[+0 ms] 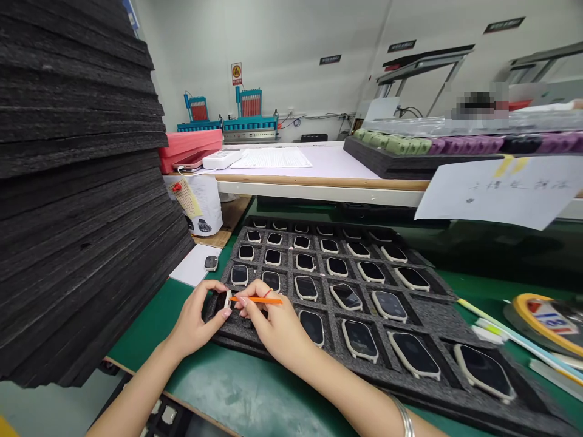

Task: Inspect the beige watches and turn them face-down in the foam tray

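Smartwatch (228,299) pinched in our left hand (194,323); its side faces our right hand (276,325), holding an orange stick (260,300).

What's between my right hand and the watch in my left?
The head view shows an orange stick, held in your right hand, its tip at the watch's edge.

A green tabletop (237,385) carries a dark foam tray (439,312) of watches (359,340). A white sheet (187,268) lies left; a yellow-rimmed round object (553,318), right.
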The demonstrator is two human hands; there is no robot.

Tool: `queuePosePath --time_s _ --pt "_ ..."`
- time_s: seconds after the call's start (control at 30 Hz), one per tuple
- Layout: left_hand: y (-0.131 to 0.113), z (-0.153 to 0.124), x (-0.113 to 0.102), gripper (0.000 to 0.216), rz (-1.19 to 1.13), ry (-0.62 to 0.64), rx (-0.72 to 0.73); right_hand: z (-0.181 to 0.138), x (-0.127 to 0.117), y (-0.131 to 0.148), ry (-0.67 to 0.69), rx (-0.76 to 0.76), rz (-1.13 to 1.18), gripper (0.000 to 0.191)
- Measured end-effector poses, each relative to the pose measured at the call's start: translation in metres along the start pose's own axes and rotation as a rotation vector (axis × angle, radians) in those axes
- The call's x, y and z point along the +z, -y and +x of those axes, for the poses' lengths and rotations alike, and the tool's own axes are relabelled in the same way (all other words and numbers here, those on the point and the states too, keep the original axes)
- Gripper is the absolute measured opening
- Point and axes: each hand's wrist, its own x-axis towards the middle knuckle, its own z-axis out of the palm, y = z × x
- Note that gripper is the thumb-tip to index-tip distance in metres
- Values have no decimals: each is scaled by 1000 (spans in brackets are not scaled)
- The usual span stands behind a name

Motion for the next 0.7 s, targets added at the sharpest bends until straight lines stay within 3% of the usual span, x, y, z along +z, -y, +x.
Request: queuePosePath --time_s 0.27,0.43,0.57,0.7 --pt "-1 5 3 23 68 -65 39 1 3 -3 -36 -91 -83 14" --pt "5 6 4 23 98 -104 60 -15 -9 13 -56 -187 -157 14" --pt "13 7 5 26 106 -126 56 -54 -54 30 -66 -270 -303 12" --pt "13 7 5 28 115 -124 37 -108 -141 28 -241 -228 -585 20"
